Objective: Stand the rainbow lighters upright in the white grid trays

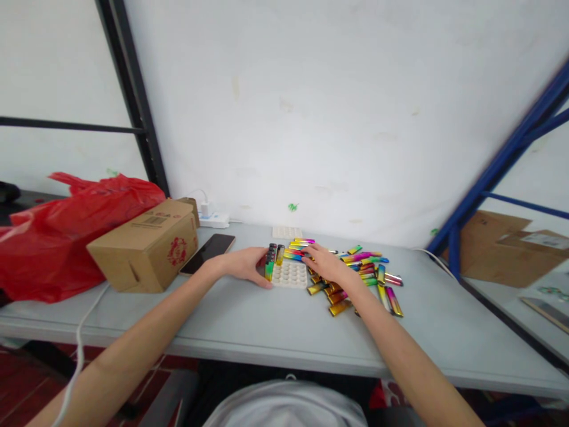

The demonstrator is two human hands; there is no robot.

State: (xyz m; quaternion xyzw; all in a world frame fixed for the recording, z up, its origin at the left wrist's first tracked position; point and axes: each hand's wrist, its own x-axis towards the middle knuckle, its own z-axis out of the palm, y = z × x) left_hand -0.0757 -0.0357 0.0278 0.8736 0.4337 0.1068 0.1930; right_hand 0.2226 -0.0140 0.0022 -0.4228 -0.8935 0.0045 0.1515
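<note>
A white tray [290, 276] with rows of round holes lies on the table in front of me. Several shiny lighters [269, 270] with dark tops stand upright along its left side. My left hand [247, 264] curves around that side, thumb at the near corner and fingers behind the standing lighters, gripping the tray. To the right of the tray is a loose heap of metallic multicoloured lighters [340, 295]. Over the heap's left part, my right hand [326, 263] has its fingertips closed at a lighter, partly hidden by the fingers.
A second white tray [287, 232] lies by the wall. On the left are a black phone [208, 252], a cardboard box [149, 246], a red plastic bag [75, 231] and a white power strip [214, 220]. A blue metal frame [498, 160] rises at the right.
</note>
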